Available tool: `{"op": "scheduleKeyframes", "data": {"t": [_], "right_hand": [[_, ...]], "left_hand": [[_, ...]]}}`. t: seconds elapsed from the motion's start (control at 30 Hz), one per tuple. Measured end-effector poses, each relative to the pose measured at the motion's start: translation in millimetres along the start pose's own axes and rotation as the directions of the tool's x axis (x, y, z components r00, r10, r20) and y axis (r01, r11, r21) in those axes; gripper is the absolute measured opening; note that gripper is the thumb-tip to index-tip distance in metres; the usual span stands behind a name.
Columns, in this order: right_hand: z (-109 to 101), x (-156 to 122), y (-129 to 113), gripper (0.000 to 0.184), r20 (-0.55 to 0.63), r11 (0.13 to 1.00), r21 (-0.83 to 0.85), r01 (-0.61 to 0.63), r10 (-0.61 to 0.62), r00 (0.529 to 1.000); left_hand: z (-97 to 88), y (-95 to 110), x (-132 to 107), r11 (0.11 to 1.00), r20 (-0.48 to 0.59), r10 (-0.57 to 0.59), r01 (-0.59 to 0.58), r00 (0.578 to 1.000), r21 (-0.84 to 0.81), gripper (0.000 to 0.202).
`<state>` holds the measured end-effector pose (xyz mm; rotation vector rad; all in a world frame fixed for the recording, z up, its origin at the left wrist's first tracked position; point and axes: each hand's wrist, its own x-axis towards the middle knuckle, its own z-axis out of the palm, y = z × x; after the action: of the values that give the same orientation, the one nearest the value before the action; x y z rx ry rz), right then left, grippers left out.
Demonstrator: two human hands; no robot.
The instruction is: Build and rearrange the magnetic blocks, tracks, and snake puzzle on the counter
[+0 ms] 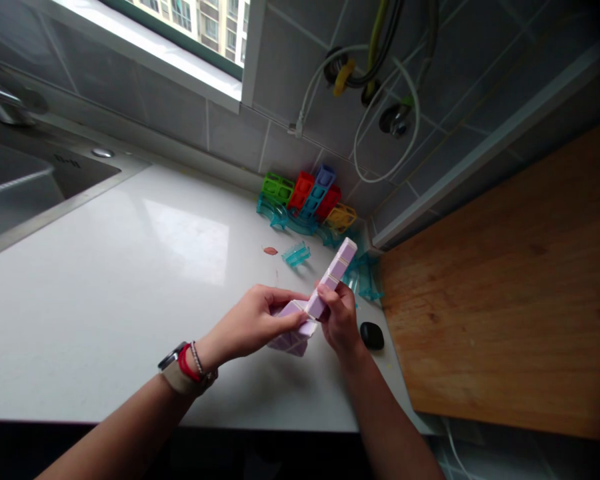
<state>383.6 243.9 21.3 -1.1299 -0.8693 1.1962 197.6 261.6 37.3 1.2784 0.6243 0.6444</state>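
Note:
Both my hands hold a pale purple set of flat magnetic tiles (336, 269) over the white counter (105, 293). My left hand (254, 323) is closed around the lower folded tiles, thumb on top. My right hand (338, 319) pinches the strip of tiles that sticks up and to the right. A watch and bracelets sit on my left wrist.
A pile of coloured tiles (307, 197) in green, red, blue, yellow and teal lies in the back corner. One loose teal piece (297, 253) is nearer. A small black object (372, 335) rests by my right hand. A wooden board (510, 293) is at right, a sink (25, 180) at left.

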Motion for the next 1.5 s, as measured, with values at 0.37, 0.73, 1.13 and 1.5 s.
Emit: {"op": "scheduleKeyframes", "data": {"t": [0.37, 0.73, 1.13, 1.5], "right_hand": [[23, -11, 1, 0.043, -0.268, 0.984, -0.027, 0.176, -0.177, 0.947], [16, -11, 2, 0.017, 0.045, 0.942, -0.149, 0.302, -0.299, 0.953], [4, -7, -7, 0.019, 0.2, 0.652, -0.432, 0.623, -0.604, 0.771], [10, -6, -1, 0.031, -0.05, 0.923, -0.173, 0.343, -0.356, 0.933]], "left_hand": [[13.1, -20, 3, 0.575, -0.259, 0.707, -0.321, 0.658, 0.753, 0.032], [10.8, -12, 3, 0.798, -0.37, 0.538, -0.317, 0.758, 0.512, 0.042], [3.1, -1, 2, 0.933, -0.23, 0.286, -0.215, 0.93, 0.289, 0.034], [10.7, -10, 4, 0.77, -0.11, 0.516, -0.404, 0.849, 0.494, 0.026]]}}
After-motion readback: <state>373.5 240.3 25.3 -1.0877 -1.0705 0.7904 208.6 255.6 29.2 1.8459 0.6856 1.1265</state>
